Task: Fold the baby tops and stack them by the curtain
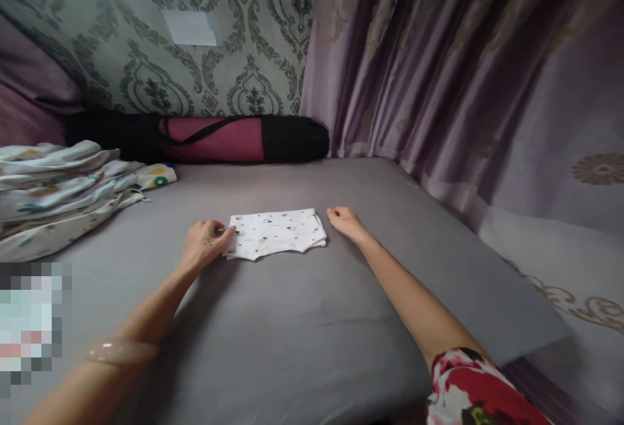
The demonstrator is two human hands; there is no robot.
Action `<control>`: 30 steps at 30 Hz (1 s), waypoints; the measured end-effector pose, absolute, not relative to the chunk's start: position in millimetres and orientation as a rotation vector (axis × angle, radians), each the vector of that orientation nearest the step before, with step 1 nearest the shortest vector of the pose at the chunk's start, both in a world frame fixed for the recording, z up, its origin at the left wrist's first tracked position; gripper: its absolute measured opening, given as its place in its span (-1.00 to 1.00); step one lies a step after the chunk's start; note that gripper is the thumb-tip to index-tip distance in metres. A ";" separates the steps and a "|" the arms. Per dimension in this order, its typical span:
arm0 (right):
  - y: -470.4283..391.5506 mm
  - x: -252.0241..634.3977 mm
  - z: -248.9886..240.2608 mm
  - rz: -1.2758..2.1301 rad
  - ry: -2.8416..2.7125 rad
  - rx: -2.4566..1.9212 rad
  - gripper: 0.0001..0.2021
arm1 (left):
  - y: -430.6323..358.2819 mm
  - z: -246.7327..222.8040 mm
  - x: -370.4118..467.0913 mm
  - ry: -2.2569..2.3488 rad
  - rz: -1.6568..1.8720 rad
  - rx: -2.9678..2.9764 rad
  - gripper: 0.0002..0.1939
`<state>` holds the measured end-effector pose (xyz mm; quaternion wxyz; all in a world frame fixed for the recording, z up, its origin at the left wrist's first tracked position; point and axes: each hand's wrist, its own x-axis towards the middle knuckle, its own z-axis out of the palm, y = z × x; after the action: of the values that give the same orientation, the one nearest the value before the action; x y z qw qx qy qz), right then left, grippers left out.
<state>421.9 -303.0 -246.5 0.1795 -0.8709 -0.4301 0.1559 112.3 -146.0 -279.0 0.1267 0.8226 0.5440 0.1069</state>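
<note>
A white folded garment with a small brown and dark print lies flat on the grey sheet. Its top edge runs straight, while the near edge dips and points in places. At its left edge is my left hand, thumb over the cloth and the other fingers curled by the side, pinching the edge. Past the right corner, a small gap away from the cloth, my right hand rests with its fingers curled closed. Nothing shows in that hand. Which kind of garment it is, the folds hide.
The grey-sheeted bed reaches to a patterned wall. Along the back lies a long black and maroon bag. Piled printed cloths sit at the left. A purple curtain hangs down the right side. A blurred patch covers the lower left.
</note>
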 end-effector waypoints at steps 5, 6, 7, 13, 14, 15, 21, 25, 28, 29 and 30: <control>-308.3 406.2 -249.6 0.440 -1.243 -2.526 -0.55 | -150.5 -257.1 123.0 1.625 0.075 2.354 -0.57; -307.8 400.7 -249.5 0.417 -1.278 -2.530 -0.54 | -151.0 -253.6 125.2 1.633 0.027 2.331 -0.58; -306.8 395.3 -249.0 0.391 -1.319 -2.529 -0.54 | -151.0 -250.8 127.0 1.641 -0.019 2.302 -0.58; -298.0 377.8 -245.8 0.427 -1.344 -2.501 -0.58 | -146.1 -252.1 132.2 1.658 -0.059 2.162 -0.62; -296.9 377.2 -246.1 0.445 -1.340 -2.482 -0.59 | -145.7 -253.6 132.6 1.650 -0.034 2.134 -0.64; -296.0 377.1 -246.6 0.469 -1.334 -2.459 -0.59 | -145.7 -254.7 133.2 1.655 -0.007 2.104 -0.66; -294.1 380.7 -249.5 0.592 -1.210 -2.296 -0.62 | -151.8 -241.1 143.2 1.623 0.206 2.013 -0.67; -300.3 387.3 -251.6 0.626 -1.044 -2.208 -0.75 | -169.1 -209.3 160.7 1.574 0.378 1.935 -0.68; -312.3 402.5 -255.4 0.672 -0.900 -2.099 -0.80 | -184.2 -188.9 179.4 1.412 0.510 1.847 -0.41; -318.5 410.7 -256.2 0.684 -0.855 -2.061 -0.81 | -188.5 -185.1 187.0 1.319 0.538 1.835 -0.29; -325.9 420.4 -256.4 0.698 -0.812 -2.026 -0.82 | -192.5 -182.9 195.5 1.221 0.554 1.840 -0.19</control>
<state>420.4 -325.9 -256.4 0.4124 -0.8055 -0.3227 0.2774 195.5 -192.5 -182.9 0.4190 0.7338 0.4870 0.2210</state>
